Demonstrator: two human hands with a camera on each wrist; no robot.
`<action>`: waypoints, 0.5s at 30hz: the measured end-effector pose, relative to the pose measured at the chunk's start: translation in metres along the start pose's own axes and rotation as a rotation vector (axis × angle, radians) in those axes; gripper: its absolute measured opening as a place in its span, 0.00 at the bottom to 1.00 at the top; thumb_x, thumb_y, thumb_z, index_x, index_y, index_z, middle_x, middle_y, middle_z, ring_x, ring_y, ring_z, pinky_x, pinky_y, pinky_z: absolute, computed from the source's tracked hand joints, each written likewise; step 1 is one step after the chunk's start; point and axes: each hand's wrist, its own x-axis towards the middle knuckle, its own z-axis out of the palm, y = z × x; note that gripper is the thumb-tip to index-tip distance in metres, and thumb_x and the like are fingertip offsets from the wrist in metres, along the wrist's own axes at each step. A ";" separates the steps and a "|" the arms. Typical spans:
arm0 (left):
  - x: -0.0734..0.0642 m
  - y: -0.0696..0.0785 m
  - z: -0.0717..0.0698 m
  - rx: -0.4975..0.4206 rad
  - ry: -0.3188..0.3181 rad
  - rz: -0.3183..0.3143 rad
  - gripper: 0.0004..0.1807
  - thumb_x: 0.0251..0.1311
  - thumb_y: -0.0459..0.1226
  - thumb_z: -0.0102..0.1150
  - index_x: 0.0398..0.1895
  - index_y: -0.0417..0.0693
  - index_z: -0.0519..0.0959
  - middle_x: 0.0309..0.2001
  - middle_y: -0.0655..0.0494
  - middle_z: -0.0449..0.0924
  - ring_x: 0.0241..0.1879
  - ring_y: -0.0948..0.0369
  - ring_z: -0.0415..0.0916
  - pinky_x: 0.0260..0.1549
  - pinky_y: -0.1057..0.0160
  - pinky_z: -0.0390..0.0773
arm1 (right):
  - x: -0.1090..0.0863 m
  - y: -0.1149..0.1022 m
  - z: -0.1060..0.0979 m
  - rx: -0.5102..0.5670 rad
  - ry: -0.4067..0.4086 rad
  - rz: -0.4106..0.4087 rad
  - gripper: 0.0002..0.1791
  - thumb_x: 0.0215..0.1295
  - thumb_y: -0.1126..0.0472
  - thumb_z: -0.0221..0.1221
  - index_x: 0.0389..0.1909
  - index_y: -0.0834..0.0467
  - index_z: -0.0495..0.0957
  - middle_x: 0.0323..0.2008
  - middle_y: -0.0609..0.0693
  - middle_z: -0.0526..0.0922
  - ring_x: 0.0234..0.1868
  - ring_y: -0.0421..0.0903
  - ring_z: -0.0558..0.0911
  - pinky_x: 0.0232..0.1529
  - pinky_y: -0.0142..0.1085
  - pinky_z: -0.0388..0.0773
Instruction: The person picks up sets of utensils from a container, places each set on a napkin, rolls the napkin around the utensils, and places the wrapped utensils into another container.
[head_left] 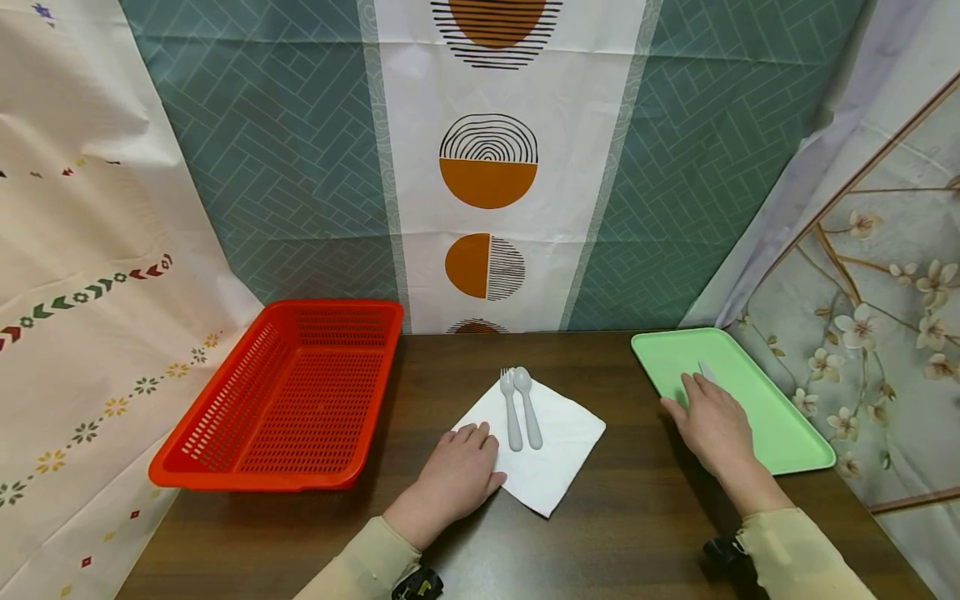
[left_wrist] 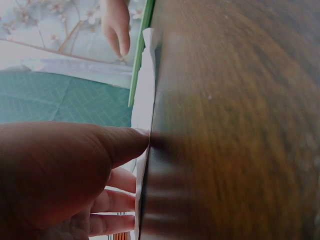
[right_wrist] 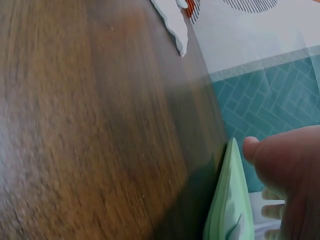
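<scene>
A white napkin [head_left: 558,446] lies flat on the table with a grey fork [head_left: 512,412] and a grey spoon [head_left: 529,410] side by side on it. My left hand [head_left: 459,471] rests on the napkin's left corner, fingertips and thumb touching the cloth, as the left wrist view also shows. On the right, my right hand [head_left: 716,423] hovers over the light green tray [head_left: 780,433], fingers extended and the thumb apart. Past its fingertips shows the grey tip of a slim utensil, perhaps a knife [head_left: 707,372]; the hand hides the rest of it.
A red perforated basket [head_left: 303,400] stands at the left of the brown wooden table [head_left: 600,533]. Behind the table hangs a green and white patterned cloth [head_left: 487,283]. A flowered cloth [head_left: 847,358] borders the tray's right side.
</scene>
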 end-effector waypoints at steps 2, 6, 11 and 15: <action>0.000 0.000 0.000 -0.002 0.000 -0.001 0.30 0.74 0.54 0.69 0.66 0.41 0.83 0.72 0.41 0.79 0.70 0.45 0.76 0.68 0.42 0.77 | 0.000 0.003 0.000 -0.002 0.002 0.004 0.37 0.84 0.50 0.61 0.75 0.76 0.69 0.72 0.80 0.68 0.71 0.80 0.69 0.70 0.72 0.65; 0.000 0.000 -0.001 -0.005 -0.002 -0.003 0.30 0.74 0.53 0.69 0.67 0.41 0.83 0.72 0.41 0.79 0.70 0.45 0.76 0.69 0.41 0.77 | -0.002 0.008 0.000 -0.004 0.008 0.015 0.36 0.84 0.50 0.61 0.74 0.77 0.69 0.72 0.80 0.68 0.70 0.81 0.69 0.69 0.72 0.66; 0.000 0.001 -0.002 -0.004 0.001 -0.002 0.29 0.74 0.53 0.69 0.66 0.41 0.83 0.72 0.41 0.79 0.70 0.45 0.77 0.68 0.41 0.77 | -0.003 0.013 -0.002 0.000 0.017 0.030 0.36 0.83 0.49 0.61 0.73 0.77 0.70 0.72 0.80 0.69 0.69 0.82 0.69 0.68 0.73 0.66; 0.000 0.001 -0.003 0.001 0.000 -0.002 0.29 0.74 0.53 0.69 0.66 0.41 0.83 0.72 0.41 0.79 0.70 0.45 0.77 0.68 0.42 0.77 | -0.003 0.017 -0.003 -0.001 0.004 0.054 0.37 0.83 0.49 0.61 0.73 0.77 0.69 0.71 0.81 0.69 0.68 0.82 0.70 0.66 0.74 0.67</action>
